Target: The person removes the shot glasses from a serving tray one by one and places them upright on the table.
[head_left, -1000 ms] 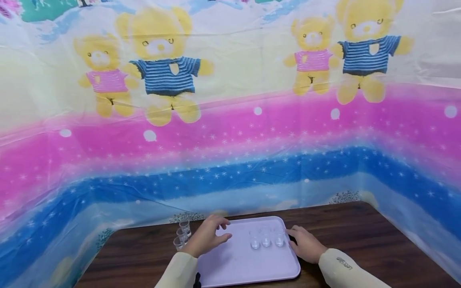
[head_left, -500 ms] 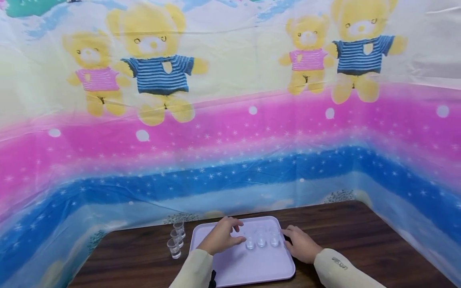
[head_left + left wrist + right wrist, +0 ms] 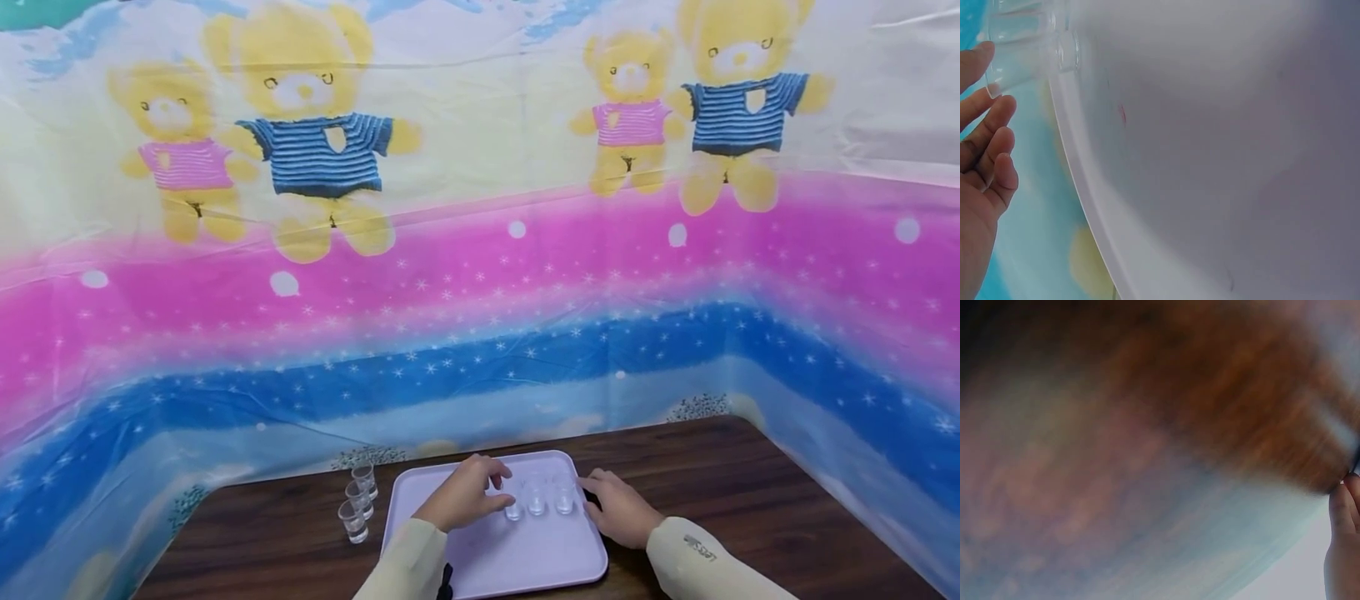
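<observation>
A lilac tray [image 3: 525, 560] lies on the dark wooden table. Several small clear shot glasses stand in rows on its right part, among them a front glass [image 3: 564, 502] at the right. My left hand [image 3: 459, 493] reaches over the tray to the leftmost front shot glass [image 3: 513, 512]. In the left wrist view, the thumb and index finger pinch the rim of this glass [image 3: 1022, 61]; the other fingers stay loosely bent beside it. My right hand [image 3: 624, 512] rests at the tray's right edge, fingers relaxed and fingertips right at the rim. In the right wrist view only some fingers [image 3: 1340, 515] show.
Three more shot glasses stand in a line on the table left of the tray, the nearest glass [image 3: 354, 523] closest to me. Bare wood of the table [image 3: 720, 492] extends to the right. A printed cloth [image 3: 450, 333] with bears hangs behind the table.
My left hand has moved right across the tray to the leftmost front glass and taken its rim. My right hand stays at the tray's edge. The head view has shifted slightly to the right.
</observation>
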Available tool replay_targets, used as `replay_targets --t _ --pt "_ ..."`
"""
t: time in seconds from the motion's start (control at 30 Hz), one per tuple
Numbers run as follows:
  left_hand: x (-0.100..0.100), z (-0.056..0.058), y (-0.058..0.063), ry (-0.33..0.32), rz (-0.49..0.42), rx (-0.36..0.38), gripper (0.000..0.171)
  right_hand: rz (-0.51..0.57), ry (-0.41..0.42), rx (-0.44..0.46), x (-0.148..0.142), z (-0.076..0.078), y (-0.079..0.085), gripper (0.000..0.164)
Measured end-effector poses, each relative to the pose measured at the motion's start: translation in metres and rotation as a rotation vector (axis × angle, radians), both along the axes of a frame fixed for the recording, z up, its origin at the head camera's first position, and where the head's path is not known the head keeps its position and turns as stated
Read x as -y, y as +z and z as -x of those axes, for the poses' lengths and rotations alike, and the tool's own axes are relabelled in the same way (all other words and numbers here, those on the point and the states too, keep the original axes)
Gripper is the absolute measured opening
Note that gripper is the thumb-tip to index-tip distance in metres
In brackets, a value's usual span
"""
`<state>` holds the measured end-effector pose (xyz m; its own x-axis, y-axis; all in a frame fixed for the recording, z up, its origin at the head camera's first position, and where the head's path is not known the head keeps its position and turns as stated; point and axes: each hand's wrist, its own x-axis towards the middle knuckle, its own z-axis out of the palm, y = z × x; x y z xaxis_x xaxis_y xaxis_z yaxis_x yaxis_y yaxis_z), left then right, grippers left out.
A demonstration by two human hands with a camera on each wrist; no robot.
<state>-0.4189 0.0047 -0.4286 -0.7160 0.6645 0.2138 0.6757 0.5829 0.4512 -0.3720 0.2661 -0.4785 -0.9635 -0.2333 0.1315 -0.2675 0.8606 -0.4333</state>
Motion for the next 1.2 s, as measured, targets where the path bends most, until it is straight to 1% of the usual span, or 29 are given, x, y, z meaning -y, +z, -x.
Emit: replay_targets --t 0.17,0.4,0.63,0.73,0.87,1.03,1.2 --pt "0.001 -0.003 0.003 -0.007 0.001 0.004 0.026 0.006 0.005 0.001 0.004 0.0 0.001 0.04" --pt "0.007 -0.004 0.005 0.007 0.007 0.048 0.024 0.003 -0.002 0.005 0.008 0.0 0.003 0.04" --pt "0.02 -0.005 0.016 0.004 -0.016 0.04 0.024 0.001 -0.018 0.007 0.006 0.001 0.002 0.039" --pt "0.03 -0.007 0.021 -0.002 -0.03 0.024 0.023 0.002 -0.025 0.011 0.004 0.001 0.001 0.04" --pt "0.05 -0.011 0.025 0.008 -0.04 -0.011 0.023 -0.001 -0.025 0.005 0.003 0.001 -0.001 0.04" --pt "0.078 -0.018 0.025 0.036 -0.037 -0.056 0.023 0.005 -0.032 0.003 0.003 -0.001 0.001 0.04" --pt "0.1 -0.023 0.025 0.062 -0.048 -0.069 0.021 0.001 -0.042 0.002 0.005 -0.001 0.0 0.04"
